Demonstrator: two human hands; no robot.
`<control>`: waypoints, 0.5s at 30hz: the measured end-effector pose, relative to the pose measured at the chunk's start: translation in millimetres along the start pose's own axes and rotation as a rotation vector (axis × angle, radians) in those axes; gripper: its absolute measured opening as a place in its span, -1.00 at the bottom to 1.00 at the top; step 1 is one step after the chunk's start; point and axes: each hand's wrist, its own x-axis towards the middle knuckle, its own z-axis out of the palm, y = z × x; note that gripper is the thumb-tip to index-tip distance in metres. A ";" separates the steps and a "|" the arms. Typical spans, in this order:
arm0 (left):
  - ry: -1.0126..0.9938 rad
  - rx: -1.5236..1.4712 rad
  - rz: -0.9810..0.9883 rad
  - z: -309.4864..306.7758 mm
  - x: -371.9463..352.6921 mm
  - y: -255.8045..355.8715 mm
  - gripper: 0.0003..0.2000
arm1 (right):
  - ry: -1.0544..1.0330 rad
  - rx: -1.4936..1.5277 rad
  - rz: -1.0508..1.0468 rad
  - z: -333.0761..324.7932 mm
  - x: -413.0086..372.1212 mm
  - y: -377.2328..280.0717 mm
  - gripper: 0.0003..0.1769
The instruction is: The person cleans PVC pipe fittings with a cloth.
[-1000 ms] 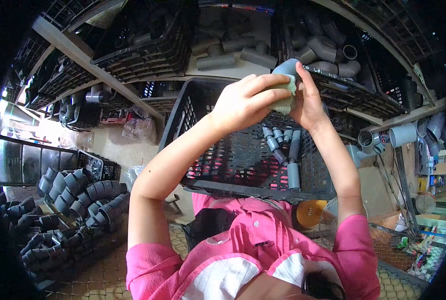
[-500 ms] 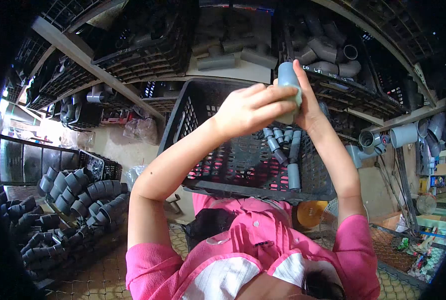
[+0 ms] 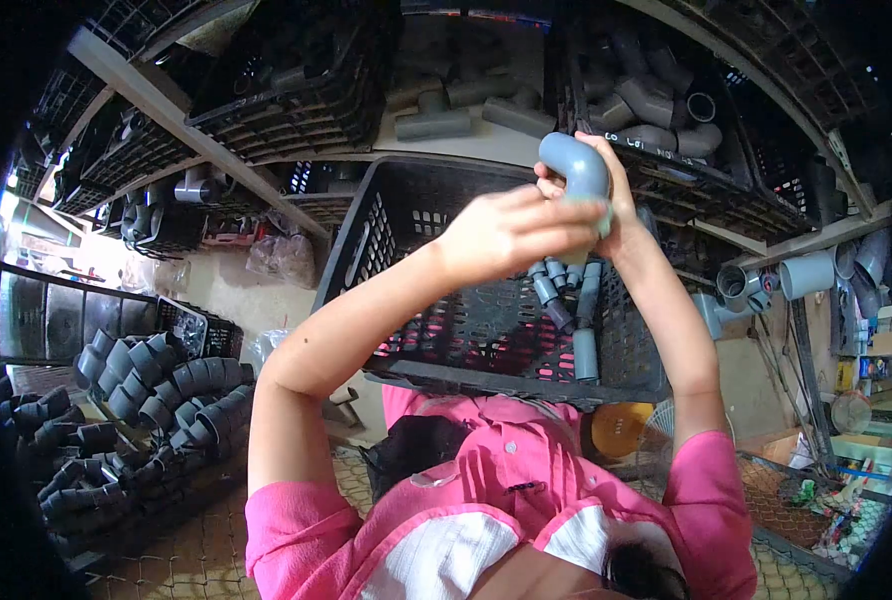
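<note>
My right hand (image 3: 620, 200) is closed around a grey pipe elbow (image 3: 578, 165) above the black crate (image 3: 446, 375). The elbow's curved end points up and to the left. My left hand (image 3: 516, 230) presses a pale green cloth (image 3: 605, 222) against the elbow's lower part, with its fingers across the fitting and slightly blurred. Inside the crate, below my hands, lie several small grey fittings, among them a straight grey piece (image 3: 586, 353) near the front wall.
Shelves with crates of fittings (image 3: 656, 105) stand beyond the crate. A heap of grey elbows (image 3: 156, 390) lies at the left. Pipe fittings (image 3: 808, 272) hang on the right, near a fan (image 3: 658, 430) and a yellow round object (image 3: 618, 428).
The grey fitting has been turned, so its bend now shows above my fingers, where a straight end stood before. My left hand has moved slightly down over it.
</note>
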 end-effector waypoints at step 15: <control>-0.048 0.119 0.021 5.5 4.2 -0.1 -0.56 | 0.005 -0.108 0.037 -17.5 9.1 3.8 -0.30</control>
